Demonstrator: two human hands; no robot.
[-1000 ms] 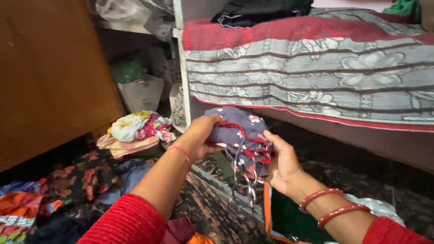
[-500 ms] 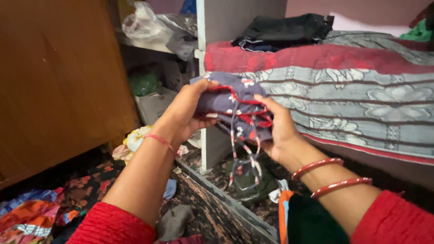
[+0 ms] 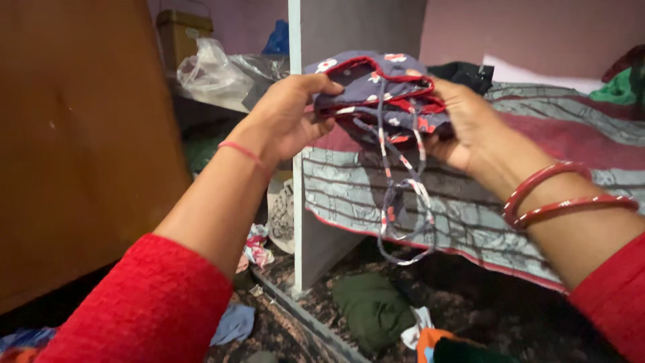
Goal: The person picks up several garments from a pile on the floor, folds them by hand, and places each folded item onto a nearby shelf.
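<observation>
Both hands are up at shelf height, and between them sits a folded navy floral garment with red piping. The left hand clamps it from the near side, thumb on top and fingers curled under, closed firmly so the folds stay stacked. The right hand cups the far end, palm turned in and fingers wrapped round the edge, closed on the cloth too; that two-sided grip is what keeps the bundle flat rather than sagging. Its drawstring ties hang loose beneath, dangling free in a loop in front of the grey and red floral bedspread, which lies draped over the shelf edge. The bundle is held level just above that bedspread, close by the white upright partition, not touching it as far as I can tell. Behind, a dark folded cloth rests on the bedspread. To the left, a clear plastic bag sits on a neighbouring shelf, beside the brown wooden door. Down below, a green garment lies crumpled on the dark patterned floor.
</observation>
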